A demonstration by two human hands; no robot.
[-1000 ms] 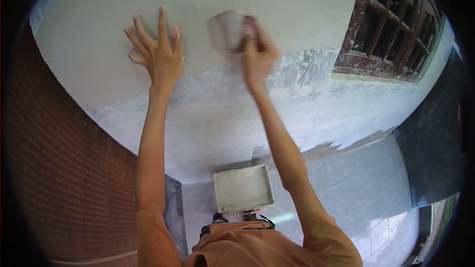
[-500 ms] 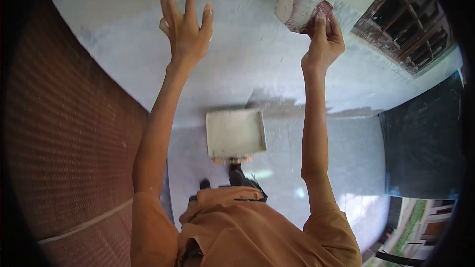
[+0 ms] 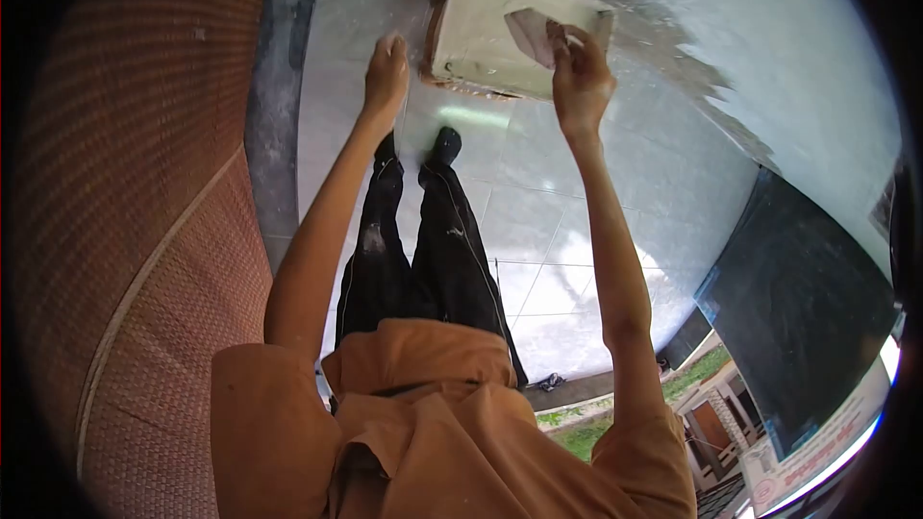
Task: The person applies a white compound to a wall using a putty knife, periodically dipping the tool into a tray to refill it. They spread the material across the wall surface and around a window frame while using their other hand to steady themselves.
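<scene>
My right hand (image 3: 584, 86) pinches a flat, pale, smeared scraper (image 3: 531, 37) by its edge. The scraper is over the inside of a cream rectangular tray (image 3: 481, 5); whether it touches the tray's surface cannot be told. To the left of the tray is my left hand (image 3: 386, 77), raised with its fingers drawn together and slightly blurred. Whether the left hand holds anything small cannot be made out.
A pale wall (image 3: 760, 48) with a grey patch runs along the upper right. Woven brown matting (image 3: 163, 259) covers the left side. A dark board (image 3: 798, 298) stands at the right. Light floor tiles (image 3: 529, 221) surround my legs.
The view has tilted down toward the floor. My right hand with the scraper has gone from in front of the wall to over the tray. My left hand has lowered and its spread fingers have come together.
</scene>
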